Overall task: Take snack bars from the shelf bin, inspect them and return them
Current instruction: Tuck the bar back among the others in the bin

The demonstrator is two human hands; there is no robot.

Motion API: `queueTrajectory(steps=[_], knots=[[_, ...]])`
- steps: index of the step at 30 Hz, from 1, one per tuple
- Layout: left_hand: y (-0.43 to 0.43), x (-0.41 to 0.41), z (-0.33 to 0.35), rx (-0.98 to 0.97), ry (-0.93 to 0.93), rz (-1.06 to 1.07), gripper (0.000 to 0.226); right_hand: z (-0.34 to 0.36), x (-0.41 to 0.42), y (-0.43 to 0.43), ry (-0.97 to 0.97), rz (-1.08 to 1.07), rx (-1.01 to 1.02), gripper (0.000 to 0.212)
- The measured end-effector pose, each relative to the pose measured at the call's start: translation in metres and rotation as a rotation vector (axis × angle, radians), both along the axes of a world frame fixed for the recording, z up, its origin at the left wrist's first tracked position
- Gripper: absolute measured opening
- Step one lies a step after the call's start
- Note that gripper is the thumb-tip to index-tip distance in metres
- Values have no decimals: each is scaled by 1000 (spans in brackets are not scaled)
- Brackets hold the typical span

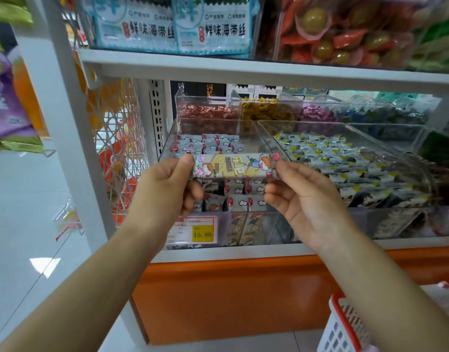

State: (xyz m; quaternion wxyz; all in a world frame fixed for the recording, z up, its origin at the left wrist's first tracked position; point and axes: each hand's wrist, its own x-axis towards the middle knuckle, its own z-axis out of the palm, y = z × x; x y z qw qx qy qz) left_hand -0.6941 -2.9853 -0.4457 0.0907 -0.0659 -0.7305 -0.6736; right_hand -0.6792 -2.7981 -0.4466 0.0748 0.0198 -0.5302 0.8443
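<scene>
"Two hands on it?"

"Both. I had the left hand (167, 184) pinching the left end of the snack bar (233, 166), thumb on top, fingers curled beneath. The bar lay level, printed face towards the camera, lifted above the front half of the clear bin (269, 224)."

"And the right?"

"The right hand (302, 199) pinched the other end the same way."

"Where did the bin sit?"

"At the left end of the shelf (243, 250), against its front edge, with a yellow price tag (193, 229) reading 15.80 on its front wall. More bars in the same wrapper lay inside. Just right of it stood a second clear bin (345, 123) of silver-and-black packets, and below the shelf's right end I saw a red-rimmed white basket (343, 326)."
</scene>
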Motion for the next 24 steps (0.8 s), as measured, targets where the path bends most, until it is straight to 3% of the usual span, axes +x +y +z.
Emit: queueTrajectory(steps=[8,14,18,20,22,24], knots=[[0,-2,1,83,-23,-124,46,0,-1,5,23,-98,58,13],[-3,-4,0,125,-6,-219,28,-2,-2,7,103,-121,100,20],[-5,-3,-2,47,19,-184,19,-4,-4,6,104,-84,86,7],[-6,-2,-1,59,7,-190,18,-6,-4,5,126,-117,260,18],[-7,-2,0,36,-2,-207,24,-6,-5,5,163,-155,428,11],[-8,-2,1,-17,12,-212,26,-6,-4,8,207,-131,546,20]])
